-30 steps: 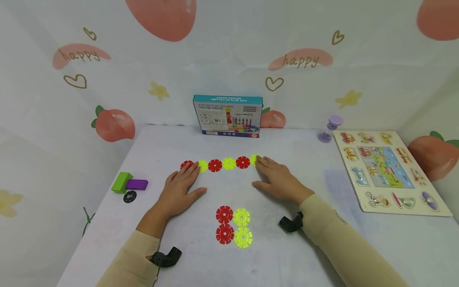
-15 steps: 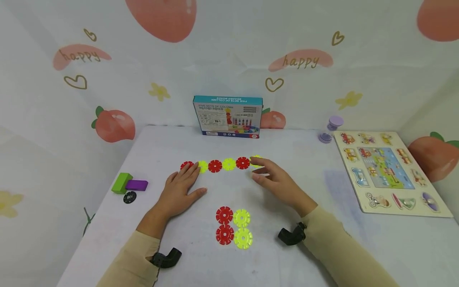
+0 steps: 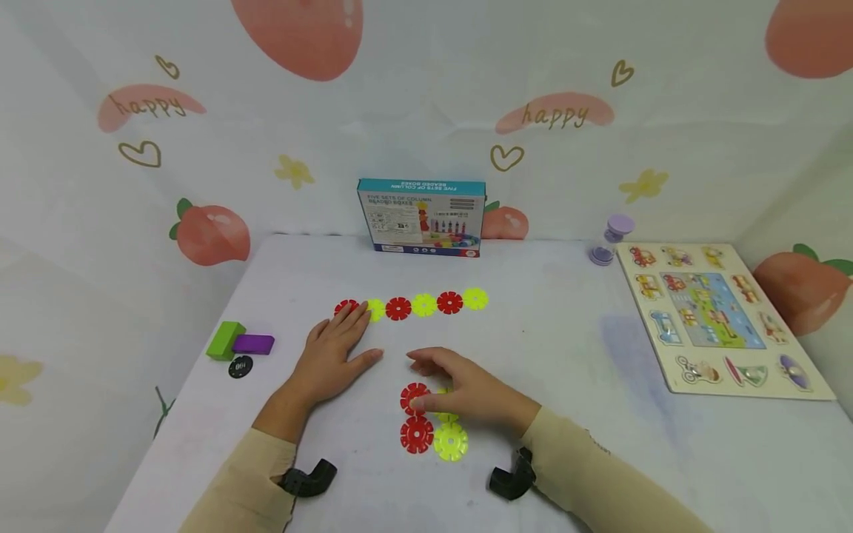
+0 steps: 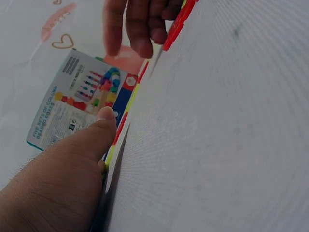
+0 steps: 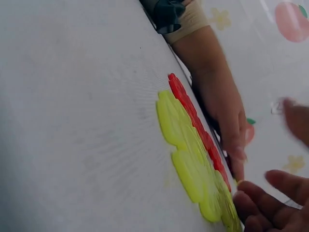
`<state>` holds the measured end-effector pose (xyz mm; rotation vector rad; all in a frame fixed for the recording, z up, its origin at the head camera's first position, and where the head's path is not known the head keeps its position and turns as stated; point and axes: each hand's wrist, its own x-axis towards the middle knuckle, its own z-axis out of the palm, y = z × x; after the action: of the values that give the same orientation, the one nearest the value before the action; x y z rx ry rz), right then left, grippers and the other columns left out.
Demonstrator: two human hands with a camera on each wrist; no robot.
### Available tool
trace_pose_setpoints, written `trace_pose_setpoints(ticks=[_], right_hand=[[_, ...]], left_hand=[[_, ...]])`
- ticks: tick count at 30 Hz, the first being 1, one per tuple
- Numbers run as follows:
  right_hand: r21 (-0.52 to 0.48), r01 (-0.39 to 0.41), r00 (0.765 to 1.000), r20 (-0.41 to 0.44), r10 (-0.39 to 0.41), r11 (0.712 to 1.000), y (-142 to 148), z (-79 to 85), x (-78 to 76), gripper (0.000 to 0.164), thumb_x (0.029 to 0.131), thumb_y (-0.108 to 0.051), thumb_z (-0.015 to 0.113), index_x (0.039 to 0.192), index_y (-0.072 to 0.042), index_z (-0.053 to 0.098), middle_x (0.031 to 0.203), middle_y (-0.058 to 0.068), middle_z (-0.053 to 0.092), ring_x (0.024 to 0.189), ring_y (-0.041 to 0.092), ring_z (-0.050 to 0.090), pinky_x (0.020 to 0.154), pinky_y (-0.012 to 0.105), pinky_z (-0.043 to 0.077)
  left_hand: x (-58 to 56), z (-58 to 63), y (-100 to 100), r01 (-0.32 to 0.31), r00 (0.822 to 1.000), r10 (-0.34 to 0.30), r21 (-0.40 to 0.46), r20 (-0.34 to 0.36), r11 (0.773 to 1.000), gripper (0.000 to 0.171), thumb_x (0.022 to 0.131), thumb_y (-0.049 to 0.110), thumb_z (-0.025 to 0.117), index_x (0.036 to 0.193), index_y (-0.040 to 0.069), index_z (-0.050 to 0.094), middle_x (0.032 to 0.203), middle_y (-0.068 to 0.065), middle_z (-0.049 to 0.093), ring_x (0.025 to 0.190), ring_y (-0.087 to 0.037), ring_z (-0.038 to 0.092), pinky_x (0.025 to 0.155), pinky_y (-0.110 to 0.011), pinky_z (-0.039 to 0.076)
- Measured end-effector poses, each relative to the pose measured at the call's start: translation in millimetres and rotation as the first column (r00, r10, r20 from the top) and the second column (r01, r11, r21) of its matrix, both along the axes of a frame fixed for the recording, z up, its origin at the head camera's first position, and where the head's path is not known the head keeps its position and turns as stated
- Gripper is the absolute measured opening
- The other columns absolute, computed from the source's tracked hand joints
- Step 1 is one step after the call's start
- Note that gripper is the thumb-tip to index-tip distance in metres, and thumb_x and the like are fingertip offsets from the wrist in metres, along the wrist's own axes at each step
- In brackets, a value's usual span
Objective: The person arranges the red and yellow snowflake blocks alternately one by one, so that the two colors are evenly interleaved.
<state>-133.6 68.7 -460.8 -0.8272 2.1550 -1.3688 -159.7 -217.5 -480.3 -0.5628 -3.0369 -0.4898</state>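
Note:
My left hand [image 3: 332,361] lies flat on the table with its fingertips over the red notched disc [image 3: 343,304] at the left end of a row. That row alternates red and yellow flower-shaped discs and ends at the right in a yellow disc [image 3: 475,298]. Nearer me is a two-by-two group, with red discs [image 3: 417,435] on the left and yellow discs [image 3: 451,442] on the right. My right hand [image 3: 472,387] hovers over the group's far part, fingers loosely bent and holding nothing. It partly hides the far yellow disc. In the right wrist view the yellow discs [image 5: 186,174] look thick and layered.
A cardboard box [image 3: 421,218] of beads stands at the back. At the left lie a green block [image 3: 225,340], a purple block [image 3: 254,344] and a black round chip [image 3: 241,367]. To the right are a purple hourglass [image 3: 611,240] and a wooden puzzle board [image 3: 656,363].
My right hand has lifted off the row's right-end yellow disc and moved toward me and left, over the two-by-two group. My left hand has stayed put.

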Motion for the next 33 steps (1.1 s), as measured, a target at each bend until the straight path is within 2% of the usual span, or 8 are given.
trace_pose_setpoints(ticks=[5,8,15,20,23,27,31,33], right_hand=[[0.222,-0.027,0.973,-0.219,0.077,0.975,-6.4,-0.9,1.8,0.049,0.081,-0.037,0.076,0.126,-0.024,0.06,0.128,-0.011,0.045,0.12,0.01,0.036,0.093,0.028,0.044],[0.275,0.0,0.96,-0.27,0.077,0.962,-11.9,2.6,2.8,0.039,0.081,-0.032,0.078,0.115,-0.025,0.062,0.123,-0.01,0.045,0.115,0.012,0.036,0.087,0.026,0.046],[0.201,0.014,0.993,-0.121,0.01,0.979,-13.3,8.4,-2.0,0.033,0.085,-0.026,0.074,0.113,-0.03,0.057,0.103,-0.016,0.056,0.095,0.008,0.052,0.075,0.023,0.05],[0.071,0.166,0.983,-0.086,-0.16,0.984,8.6,19.2,-21.1,0.026,0.09,-0.026,0.068,0.116,-0.027,0.064,0.103,-0.013,0.061,0.091,0.015,0.057,0.073,0.029,0.053],[0.014,0.315,0.946,-0.084,-0.313,0.949,29.5,24.7,-38.3,0.024,0.09,-0.028,0.069,0.114,-0.027,0.065,0.101,-0.009,0.062,0.085,0.02,0.058,0.068,0.036,0.054],[-0.053,0.493,0.867,-0.051,-0.496,0.868,61.8,19.6,-59.6,0.028,0.092,-0.028,0.066,0.119,-0.025,0.063,0.101,-0.001,0.062,0.081,0.024,0.061,0.069,0.041,0.054],[-0.058,0.606,0.793,-0.021,-0.608,0.793,88.3,3.8,-75.3,0.034,0.094,-0.022,0.064,0.128,-0.02,0.06,0.105,0.003,0.06,0.084,0.022,0.062,0.07,0.035,0.054],[-0.04,0.63,0.775,-0.035,-0.631,0.775,96.0,-2.7,-80.5,0.037,0.094,-0.019,0.063,0.131,-0.018,0.058,0.108,0.005,0.059,0.088,0.021,0.06,0.07,0.031,0.054]], left_hand=[[-0.5,-1.0,0.1,0.002,1.0,-0.002,-0.001,-0.002,1.0,0.082,0.088,0.068,0.043,0.153,0.022,0.025,0.158,0.007,0.015,0.144,-0.02,0.006,0.109,-0.058,0.009],[-0.4,-0.5,-0.1,0.004,1.0,-0.004,0.005,-0.002,1.0,0.082,0.088,0.068,0.044,0.152,0.022,0.026,0.158,0.007,0.016,0.144,-0.02,0.007,0.109,-0.058,0.009],[0.4,0.0,-0.4,-0.006,1.0,0.006,0.007,0.003,1.0,0.082,0.088,0.068,0.046,0.152,0.021,0.027,0.158,0.007,0.017,0.144,-0.021,0.008,0.109,-0.059,0.009],[0.1,0.6,0.8,-0.007,1.0,0.007,-0.002,-0.001,1.0,0.082,0.087,0.069,0.045,0.152,0.022,0.026,0.158,0.007,0.016,0.144,-0.02,0.007,0.109,-0.058,0.009],[-0.5,0.4,1.2,-0.004,1.0,0.004,-0.003,-0.003,1.0,0.082,0.087,0.069,0.044,0.152,0.022,0.026,0.158,0.007,0.016,0.144,-0.02,0.007,0.109,-0.058,0.009],[-1.0,-0.3,1.0,-0.002,1.0,0.002,-0.003,0.0,1.0,0.082,0.087,0.069,0.044,0.153,0.022,0.026,0.158,0.007,0.016,0.144,-0.021,0.007,0.109,-0.058,0.009],[-1.1,-1.0,0.7,-0.002,1.0,0.002,-0.004,-0.004,1.0,0.082,0.088,0.069,0.044,0.153,0.022,0.025,0.158,0.007,0.016,0.144,-0.02,0.006,0.109,-0.058,0.009],[-1.3,-1.4,0.5,-0.002,1.0,0.002,-0.002,-0.01,1.0,0.082,0.088,0.069,0.044,0.153,0.022,0.025,0.158,0.007,0.016,0.144,-0.019,0.006,0.109,-0.057,0.008]])
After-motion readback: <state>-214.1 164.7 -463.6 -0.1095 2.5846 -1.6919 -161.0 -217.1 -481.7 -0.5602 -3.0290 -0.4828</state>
